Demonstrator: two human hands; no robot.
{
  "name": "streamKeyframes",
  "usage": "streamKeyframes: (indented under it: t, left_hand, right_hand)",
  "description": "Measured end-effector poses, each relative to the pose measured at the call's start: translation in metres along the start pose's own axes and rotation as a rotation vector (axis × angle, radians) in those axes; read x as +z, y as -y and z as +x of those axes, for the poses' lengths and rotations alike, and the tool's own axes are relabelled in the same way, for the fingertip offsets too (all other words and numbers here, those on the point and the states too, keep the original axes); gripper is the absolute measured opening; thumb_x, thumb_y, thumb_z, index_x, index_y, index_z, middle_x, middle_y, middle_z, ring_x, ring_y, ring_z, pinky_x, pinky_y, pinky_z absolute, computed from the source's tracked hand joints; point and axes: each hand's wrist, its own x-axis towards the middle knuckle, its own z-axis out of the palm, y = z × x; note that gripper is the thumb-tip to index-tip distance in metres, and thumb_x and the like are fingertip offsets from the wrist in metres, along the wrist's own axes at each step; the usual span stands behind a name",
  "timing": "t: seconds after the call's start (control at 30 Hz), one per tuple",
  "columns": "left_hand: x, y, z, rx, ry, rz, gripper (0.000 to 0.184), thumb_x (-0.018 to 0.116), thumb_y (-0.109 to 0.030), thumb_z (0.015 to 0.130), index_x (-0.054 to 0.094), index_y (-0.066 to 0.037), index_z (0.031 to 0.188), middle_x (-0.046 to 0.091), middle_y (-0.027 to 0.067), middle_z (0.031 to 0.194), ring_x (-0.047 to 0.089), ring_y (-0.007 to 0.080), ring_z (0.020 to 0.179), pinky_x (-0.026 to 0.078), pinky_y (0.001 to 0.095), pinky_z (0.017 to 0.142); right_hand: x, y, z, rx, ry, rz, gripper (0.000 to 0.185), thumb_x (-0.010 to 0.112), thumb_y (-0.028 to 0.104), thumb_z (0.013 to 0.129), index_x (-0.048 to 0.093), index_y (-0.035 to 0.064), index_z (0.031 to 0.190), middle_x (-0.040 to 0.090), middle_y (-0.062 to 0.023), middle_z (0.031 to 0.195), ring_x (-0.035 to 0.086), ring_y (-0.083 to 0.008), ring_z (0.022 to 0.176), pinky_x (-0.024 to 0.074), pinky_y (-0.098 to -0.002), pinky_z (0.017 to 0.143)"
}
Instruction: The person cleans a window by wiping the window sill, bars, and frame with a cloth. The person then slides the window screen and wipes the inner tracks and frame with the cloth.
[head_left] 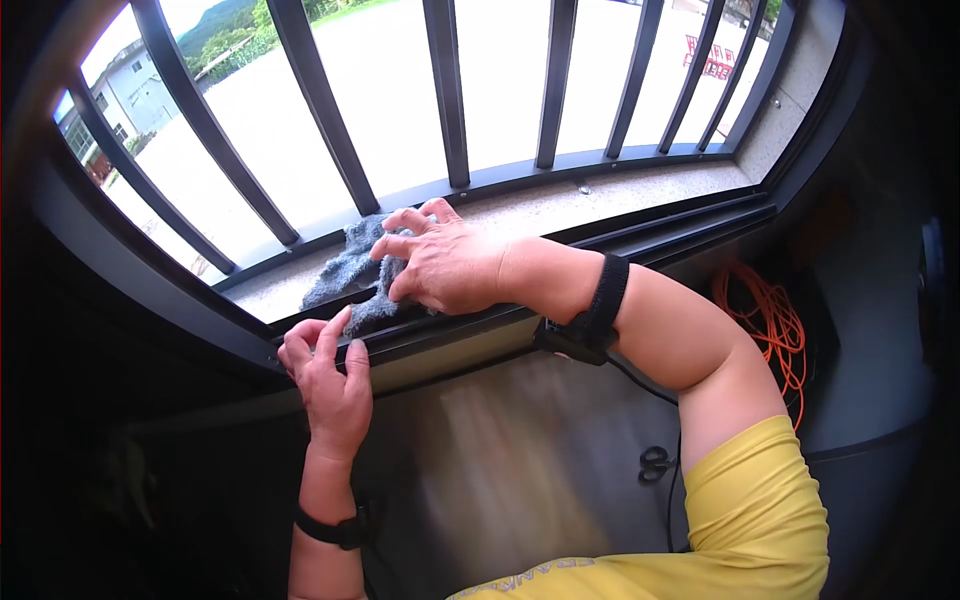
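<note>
At the window sill (640,196), right hand (445,263) spread on grey cloth (350,268), left hand (335,388) half-curled.

Your right hand (437,262) presses a crumpled gray cloth (352,265) on the window sill (640,198), its fingers spread over the fabric. Your left hand (330,385) is at the window frame (425,328), fingertips beside the cloth's lower end. Dark upright bars (447,95) stand beyond both hands. Below, to your right, lie a tangled orange cord (777,318) and black-handled scissors (655,464). You have a dark strap (330,528) around your left wrist.
</note>
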Motion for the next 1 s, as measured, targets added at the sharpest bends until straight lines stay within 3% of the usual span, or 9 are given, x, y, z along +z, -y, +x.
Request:
streamKeyframes:
  t: [0.1, 0.17, 0.23, 0.3, 0.4, 0.57, 0.77, 0.87, 1.0]
  left_hand:
    - [-0.009, -0.006, -0.043, -0.25, -0.066, -0.329, 0.014, 0.053, 0.004, 0.08, 0.061, -0.002, 0.09, 0.052, 0.0053, 0.082, 0.05, 0.0186, 0.07, 0.043, 0.0267, 0.067]
    - [0.003, -0.003, -0.079, -0.089, -0.014, -0.382, 0.012, 0.054, 0.004, 0.079, 0.061, -0.002, 0.088, 0.054, 0.0084, 0.08, 0.054, 0.0168, 0.069, 0.044, 0.0247, 0.063]
    - [0.016, -0.009, -0.116, -0.19, 0.143, -0.454, 0.013, 0.055, 0.005, 0.078, 0.061, -0.001, 0.087, 0.054, 0.0096, 0.079, 0.055, 0.0191, 0.064, 0.046, 0.0283, 0.06]
    - [0.031, -0.005, -0.151, -0.216, 0.248, -0.421, 0.015, 0.053, 0.005, 0.076, 0.061, 0.0, 0.088, 0.055, 0.0115, 0.079, 0.055, 0.0201, 0.063, 0.047, 0.0293, 0.058]
    - [0.043, 0.016, -0.203, -0.191, 0.334, -0.325, 0.012, 0.053, 0.001, 0.077, 0.06, -0.002, 0.086, 0.056, 0.0137, 0.081, 0.057, 0.0296, 0.069, 0.048, 0.0367, 0.063]
    - [0.041, 0.051, -0.26, -0.119, 0.339, -0.139, 0.016, 0.056, -0.005, 0.072, 0.059, -0.007, 0.088, 0.054, 0.0119, 0.083, 0.056, 0.0316, 0.078, 0.047, 0.0418, 0.071]
    - [0.052, 0.05, -0.265, 0.019, 0.251, 0.008, 0.02, 0.056, -0.007, 0.065, 0.055, -0.01, 0.085, 0.051, 0.0094, 0.081, 0.054, 0.0282, 0.077, 0.044, 0.0404, 0.068]
    - [0.051, 0.049, -0.261, 0.033, 0.256, 0.025, 0.019, 0.056, -0.007, 0.064, 0.054, -0.01, 0.083, 0.051, 0.0093, 0.08, 0.053, 0.0278, 0.076, 0.043, 0.0403, 0.066]
    - [0.052, 0.052, -0.261, 0.04, 0.24, 0.013, 0.019, 0.056, -0.007, 0.064, 0.054, -0.01, 0.083, 0.05, 0.0093, 0.078, 0.053, 0.0277, 0.074, 0.043, 0.0406, 0.066]
  right_hand:
    - [0.0, 0.002, 0.004, -0.006, 0.094, 0.029, 0.027, 0.058, 0.017, 0.082, 0.069, 0.0274, 0.105, 0.048, -0.0032, 0.128, 0.035, -0.0241, 0.126, 0.0305, -0.0416, 0.097]
    - [0.0, 0.005, 0.009, 0.049, 0.158, 0.055, 0.028, 0.058, 0.017, 0.083, 0.068, 0.0273, 0.106, 0.048, -0.0027, 0.128, 0.034, -0.0235, 0.127, 0.0306, -0.042, 0.098]
    - [0.002, 0.014, 0.015, 0.038, 0.149, -0.127, 0.026, 0.054, 0.02, 0.085, 0.068, 0.0212, 0.107, 0.05, -0.0067, 0.123, 0.037, -0.0241, 0.125, 0.0305, -0.0436, 0.099]
    - [-0.002, 0.02, 0.015, 0.014, 0.162, -0.243, 0.027, 0.05, 0.024, 0.088, 0.067, 0.0119, 0.104, 0.052, -0.0116, 0.118, 0.04, -0.0252, 0.122, 0.0303, -0.0455, 0.099]
    - [-0.005, 0.023, 0.014, 0.045, 0.182, -0.259, 0.029, 0.05, 0.03, 0.089, 0.069, 0.0095, 0.097, 0.053, -0.0115, 0.115, 0.041, -0.025, 0.12, 0.03, -0.0463, 0.099]
    - [0.008, 0.022, 0.015, 0.163, 0.061, -0.164, 0.037, 0.058, 0.043, 0.083, 0.071, 0.0085, 0.087, 0.056, -0.0085, 0.102, 0.044, -0.0247, 0.11, 0.0335, -0.0457, 0.09]
    - [0.009, 0.027, 0.027, 0.482, -0.185, 0.085, 0.005, 0.068, 0.021, 0.078, 0.067, 0.0161, 0.08, 0.057, -0.0038, 0.101, 0.045, -0.0237, 0.109, 0.0359, -0.0435, 0.089]
    - [0.013, 0.012, 0.019, 0.158, -0.212, 0.178, 0.006, 0.067, 0.017, 0.076, 0.068, 0.0191, 0.081, 0.057, -0.0015, 0.107, 0.044, -0.0244, 0.113, 0.0346, -0.0462, 0.093]
    - [0.006, 0.006, -0.002, 0.189, -0.181, 0.177, 0.019, 0.057, 0.009, 0.075, 0.071, 0.0205, 0.083, 0.052, -0.005, 0.123, 0.036, -0.0279, 0.124, 0.0288, -0.0485, 0.102]
